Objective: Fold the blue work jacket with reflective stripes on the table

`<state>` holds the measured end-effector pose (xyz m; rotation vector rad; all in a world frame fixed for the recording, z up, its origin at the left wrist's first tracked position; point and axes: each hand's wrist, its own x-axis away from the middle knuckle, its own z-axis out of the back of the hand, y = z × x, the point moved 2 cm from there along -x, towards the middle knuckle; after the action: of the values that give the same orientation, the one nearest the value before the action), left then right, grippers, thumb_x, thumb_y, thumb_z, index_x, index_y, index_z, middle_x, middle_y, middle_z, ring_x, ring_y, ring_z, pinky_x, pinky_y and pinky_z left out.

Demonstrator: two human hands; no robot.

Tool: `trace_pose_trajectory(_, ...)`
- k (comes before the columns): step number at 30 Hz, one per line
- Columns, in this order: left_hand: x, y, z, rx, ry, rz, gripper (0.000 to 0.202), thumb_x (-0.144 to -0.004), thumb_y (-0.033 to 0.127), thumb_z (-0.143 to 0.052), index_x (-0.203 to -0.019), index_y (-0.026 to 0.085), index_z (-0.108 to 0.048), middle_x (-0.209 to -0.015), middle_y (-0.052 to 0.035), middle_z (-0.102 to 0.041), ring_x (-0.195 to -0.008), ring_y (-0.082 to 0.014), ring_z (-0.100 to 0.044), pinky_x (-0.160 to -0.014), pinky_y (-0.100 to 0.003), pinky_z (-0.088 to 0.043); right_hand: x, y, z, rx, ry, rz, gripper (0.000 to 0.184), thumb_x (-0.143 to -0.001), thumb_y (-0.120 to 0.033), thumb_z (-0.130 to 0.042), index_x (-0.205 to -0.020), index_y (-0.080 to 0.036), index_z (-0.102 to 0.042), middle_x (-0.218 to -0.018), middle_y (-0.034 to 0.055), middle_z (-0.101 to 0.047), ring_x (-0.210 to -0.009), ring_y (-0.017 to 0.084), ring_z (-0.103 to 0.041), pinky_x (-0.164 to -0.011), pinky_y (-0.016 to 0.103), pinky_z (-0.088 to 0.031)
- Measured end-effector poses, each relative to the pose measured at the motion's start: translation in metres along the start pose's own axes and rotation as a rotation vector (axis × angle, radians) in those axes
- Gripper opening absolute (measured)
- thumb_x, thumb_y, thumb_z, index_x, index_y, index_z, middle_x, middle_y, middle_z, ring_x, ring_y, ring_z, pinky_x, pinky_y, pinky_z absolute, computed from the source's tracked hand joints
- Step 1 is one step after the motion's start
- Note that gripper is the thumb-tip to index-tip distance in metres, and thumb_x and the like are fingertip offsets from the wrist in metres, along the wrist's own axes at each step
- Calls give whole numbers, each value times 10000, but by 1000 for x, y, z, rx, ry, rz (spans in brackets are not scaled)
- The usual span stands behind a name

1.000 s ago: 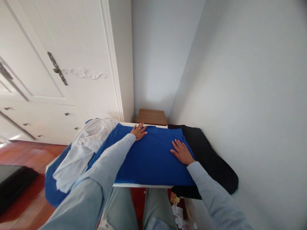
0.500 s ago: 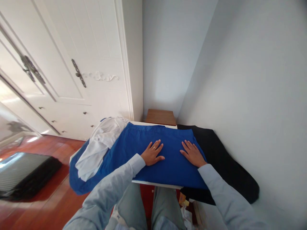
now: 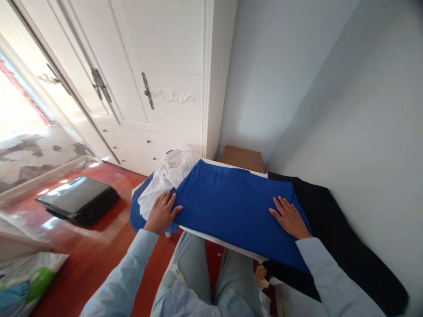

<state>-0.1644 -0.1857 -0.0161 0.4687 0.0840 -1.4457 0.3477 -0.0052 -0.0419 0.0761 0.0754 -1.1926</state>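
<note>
A blue garment (image 3: 228,202) lies spread nearly flat over a narrow white-edged board in front of me. My left hand (image 3: 162,212), fingers apart, rests where the blue cloth meets a crumpled white cloth (image 3: 165,176) at the board's left end. On the right part of the blue garment lies my right hand (image 3: 290,216), flat with its fingers extended. Black cloth (image 3: 333,224) extends from beneath the blue garment toward the wall and hangs below the front edge too. Neither hand grasps anything.
A white wardrobe (image 3: 178,61) with dark metal handles stands behind the left end. Beyond the board is a brown wooden surface (image 3: 242,157). A grey wall (image 3: 370,119) borders the right. On the red floor lie a black ridged case (image 3: 79,198) and a printed plastic bag (image 3: 29,281).
My left hand has slid leftward over the blue garment to the white cloth's edge. My right hand stays on the garment's right part. The head view has turned left.
</note>
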Motion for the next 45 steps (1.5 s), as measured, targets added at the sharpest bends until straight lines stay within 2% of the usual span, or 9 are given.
trace_pose_trajectory(5, 34, -1, 23, 227, 219, 250, 605, -957, 594, -392, -1293, 136, -602, -1336, -192, -609, -1292, -320, -539, -1086, -500, -421, 0, 4, -5, 19, 31, 47, 741, -985, -598, -189, -1502, -121, -420, -1571, 157, -366, -1461, 329, -326, -1170, 555, -307)
trace_pose_trajectory(10, 63, 8, 14, 518, 413, 634, 599, -855, 627, -527, -1165, 127, -641, -1040, -150, -700, -903, -277, -683, -792, -408, -554, -1, 10, -11, -3, 24, 30, 774, -971, -613, -163, -1507, -108, -403, -1572, 163, -363, -1463, 332, -320, -1171, 562, -297)
trace_pose_trajectory(15, 69, 13, -10, 1018, 269, 854, 633, -656, 655, -726, -1010, 137, -642, -835, -83, -711, -782, -254, -697, -629, -317, -531, -2, 11, -10, -22, -23, 9, 794, -963, -630, -154, -1516, -109, -385, -1583, 154, -346, -1474, 326, -296, -1185, 555, -272)
trace_pose_trajectory(18, 61, 21, -10, 1291, 212, 925, 545, -587, 599, -804, -818, 146, -607, -742, -47, -683, -691, -204, -682, -597, -280, -530, -2, 9, -8, -27, -28, -11, 776, -964, -622, -166, -1519, -124, -381, -1586, 146, -344, -1474, 326, -296, -1182, 567, -270)
trace_pose_trajectory(21, 53, 26, -5, 1414, 293, 980, 492, -533, 523, -848, -711, 155, -574, -633, 2, -632, -597, -148, -635, -590, -256, -536, -2, 8, -8, -25, -19, -14, 753, -968, -608, -183, -1518, -136, -386, -1586, 138, -346, -1475, 320, -296, -1185, 556, -269)
trace_pose_trajectory(30, 50, 28, -8, 1456, 468, 1097, 285, -575, 294, -792, -746, 143, -621, -573, 36, -618, -493, -116, -592, -492, -219, -512, 0, 4, -3, -20, -22, -10, 718, -986, -582, -204, -1532, -144, -364, -1598, 128, -323, -1481, 313, -281, -1196, 545, -256)
trace_pose_trajectory(37, 47, 33, -7, 1665, 502, 1171, 85, -735, 184, -648, -799, 142, -612, -571, 21, -630, -494, -118, -611, -529, -228, -548, -1, 2, -2, -2, -14, -6, 704, -996, -569, -202, -1522, -138, -385, -1592, 127, -337, -1480, 301, -288, -1202, 526, -249)
trace_pose_trajectory(39, 45, 38, -6, 1734, 434, 1160, 77, -789, 216, -638, -799, 153, -595, -586, 12, -636, -506, -130, -627, -556, -252, -572, -1, 3, -2, -2, -10, -2, 702, -996, -572, -204, -1524, -144, -383, -1592, 126, -339, -1479, 302, -290, -1197, 533, -256)
trace_pose_trajectory(45, 45, 66, -11, 1701, -12, 1140, 186, -782, 227, -752, -845, 121, -613, -689, -86, -705, -615, -212, -714, -637, -332, -622, -1, 2, -1, 1, 3, 11, 701, -996, -576, -212, -1526, -149, -380, -1591, 133, -337, -1481, 301, -288, -1198, 528, -254)
